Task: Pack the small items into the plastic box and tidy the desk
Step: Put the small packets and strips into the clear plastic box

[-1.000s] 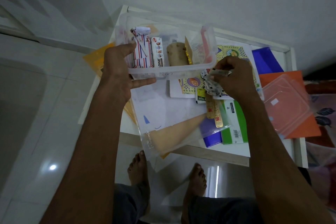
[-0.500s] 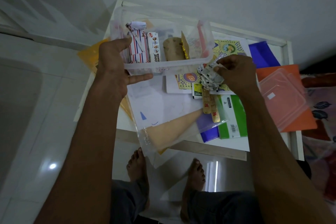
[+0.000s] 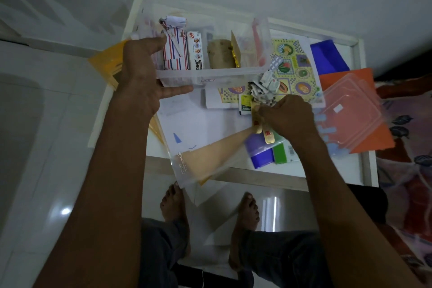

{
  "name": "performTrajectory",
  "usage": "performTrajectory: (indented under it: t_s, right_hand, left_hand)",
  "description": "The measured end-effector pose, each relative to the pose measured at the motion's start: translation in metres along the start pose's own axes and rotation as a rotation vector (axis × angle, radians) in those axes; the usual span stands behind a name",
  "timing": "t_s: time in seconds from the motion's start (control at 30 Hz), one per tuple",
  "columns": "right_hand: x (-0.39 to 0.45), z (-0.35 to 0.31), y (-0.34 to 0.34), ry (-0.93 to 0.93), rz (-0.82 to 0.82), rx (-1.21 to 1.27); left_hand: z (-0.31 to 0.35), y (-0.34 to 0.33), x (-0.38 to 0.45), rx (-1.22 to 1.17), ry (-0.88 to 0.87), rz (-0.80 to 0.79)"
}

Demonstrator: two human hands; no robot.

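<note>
A clear plastic box (image 3: 210, 75) is held above the white desk (image 3: 364, 170) by my left hand (image 3: 142, 70), thumb over the left rim and fingers under the base. Inside stand a striped packet (image 3: 175, 54), a white carton (image 3: 196, 52), a brown roll (image 3: 221, 55) and a pink item (image 3: 257, 40). My right hand (image 3: 288, 117) is curled over gold blister strips (image 3: 266, 134) on the desk, pinching them beside a bunch of silver blister strips (image 3: 265, 86). Whether it also grips the silver bunch I cannot tell.
The box's clear lid (image 3: 350, 112) lies on an orange folder (image 3: 378, 138) at the right. A patterned fruit sheet (image 3: 294, 63), blue sheets (image 3: 327, 54), a green booklet (image 3: 280, 153) and a clear sleeve (image 3: 210, 154) overhanging the front edge cover the desk. Bare feet stand below.
My right hand dropped from beside the box down to the gold blister strips on the desk. The silver bunch now sits above the hand. My left hand still holds the box.
</note>
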State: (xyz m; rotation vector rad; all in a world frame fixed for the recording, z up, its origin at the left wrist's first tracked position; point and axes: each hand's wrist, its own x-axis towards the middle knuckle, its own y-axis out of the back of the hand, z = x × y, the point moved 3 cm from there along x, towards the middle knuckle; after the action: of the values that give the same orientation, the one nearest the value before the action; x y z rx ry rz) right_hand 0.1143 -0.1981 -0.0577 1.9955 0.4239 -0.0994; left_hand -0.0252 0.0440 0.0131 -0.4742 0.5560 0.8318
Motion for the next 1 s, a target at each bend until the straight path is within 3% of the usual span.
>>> performTrajectory:
  t_s: [0.2, 0.47, 0.77, 0.83, 0.9, 0.97, 1.0]
  right_hand:
    - [-0.016, 0.0, -0.012, 0.036, -0.034, -0.109]
    - [-0.016, -0.009, -0.015, -0.018, -0.022, 0.093]
    - [-0.011, -0.011, -0.009, -0.07, -0.079, 0.226]
    - [-0.009, -0.012, -0.005, -0.095, -0.109, 0.256]
    - [-0.008, -0.012, 0.002, -0.112, -0.125, 0.324]
    - [-0.007, -0.014, 0.012, -0.127, -0.102, 0.436]
    - [-0.006, -0.015, 0.019, -0.135, -0.077, 0.49]
  left_hand:
    - [-0.006, 0.008, -0.007, 0.062, 0.041, 0.017]
    - [-0.014, 0.011, -0.004, 0.098, 0.058, 0.105]
    - [-0.013, 0.018, 0.011, 0.294, -0.047, 0.356]
    - [-0.013, 0.019, 0.011, 0.383, -0.101, 0.423]
    - [-0.009, 0.021, 0.008, 0.65, -0.196, 0.601]
    - [0.002, 0.013, -0.008, 0.872, -0.493, 0.846]
    - [0.007, 0.003, -0.02, 0.847, -0.725, 0.891]
